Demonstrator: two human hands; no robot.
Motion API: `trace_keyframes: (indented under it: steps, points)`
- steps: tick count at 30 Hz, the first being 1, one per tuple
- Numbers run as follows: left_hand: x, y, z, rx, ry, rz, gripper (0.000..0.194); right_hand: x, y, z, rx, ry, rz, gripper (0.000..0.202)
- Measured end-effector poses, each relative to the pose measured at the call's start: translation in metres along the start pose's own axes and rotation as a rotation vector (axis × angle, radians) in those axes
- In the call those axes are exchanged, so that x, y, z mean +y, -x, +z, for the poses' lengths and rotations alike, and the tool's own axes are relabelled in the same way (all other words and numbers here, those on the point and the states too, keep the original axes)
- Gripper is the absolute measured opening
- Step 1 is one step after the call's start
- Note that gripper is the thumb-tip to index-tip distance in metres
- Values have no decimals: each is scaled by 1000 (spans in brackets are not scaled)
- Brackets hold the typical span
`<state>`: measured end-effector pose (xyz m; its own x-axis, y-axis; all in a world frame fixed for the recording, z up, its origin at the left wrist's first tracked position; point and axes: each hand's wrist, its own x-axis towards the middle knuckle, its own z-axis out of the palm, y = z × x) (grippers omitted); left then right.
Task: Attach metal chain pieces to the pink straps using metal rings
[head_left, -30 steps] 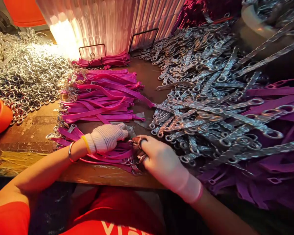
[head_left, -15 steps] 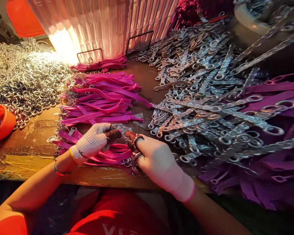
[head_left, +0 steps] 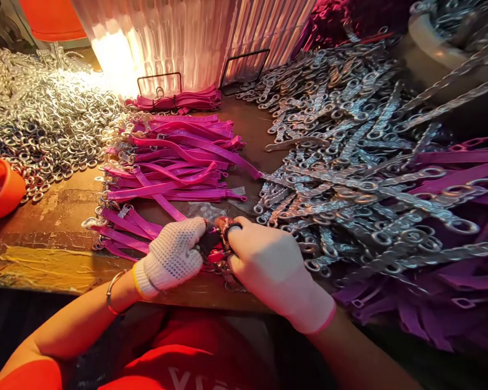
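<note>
My left hand [head_left: 174,252], in a dotted white glove with dark fingertips, is closed at the table's front edge. Its fingertips meet those of my right hand [head_left: 264,262], also gloved in white with brown fingertips and closed. Bits of pink strap and metal [head_left: 217,257] show between and below the fingers; most of what they grip is hidden. Left of my left hand lie pink straps [head_left: 126,233] with metal clasps. More pink straps [head_left: 179,157] are stacked behind both hands. Silvery twisted metal pieces with ring ends [head_left: 329,184] are heaped beside my right hand.
Small metal rings [head_left: 52,135] are piled at the left, near an orange cup [head_left: 2,189]. A ribbed, lit panel [head_left: 179,43] stands at the back. A large pot [head_left: 435,49] is at the back right, and purple straps [head_left: 423,303] lie at the right.
My left hand has moved right, up against my right hand, and its fingers have curled in. The pink straps that were under it now show to its left. The whole view has shifted slightly.
</note>
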<state>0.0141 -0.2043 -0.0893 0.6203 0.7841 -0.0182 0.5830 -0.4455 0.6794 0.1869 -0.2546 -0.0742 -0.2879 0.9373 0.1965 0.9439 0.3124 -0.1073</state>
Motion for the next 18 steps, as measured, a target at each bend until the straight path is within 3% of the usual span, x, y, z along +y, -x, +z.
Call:
trace_keyframes:
  steps: [3, 6, 9, 12, 15, 18]
  points:
    - [-7, -2, 5, -90, -42, 28, 15, 3, 3, 6, -24, 3, 46, 20]
    - [-10, -4, 5, -144, 188, -1, 15, 3, 5, 6, -107, -69, 126, 29]
    - [-9, -1, 6, -96, 338, -35, 21, 2, 1, -3, -350, -115, 185, 35]
    - [-7, 6, 11, -5, 251, -35, 21, -2, -7, -9, -571, -55, 266, 31]
    - [-7, 11, 17, 19, 190, -18, 19, -5, -10, -7, -589, 17, 256, 23]
    - [-8, 11, 19, 15, 148, 6, 17, -4, -5, -2, -535, 51, 140, 18]
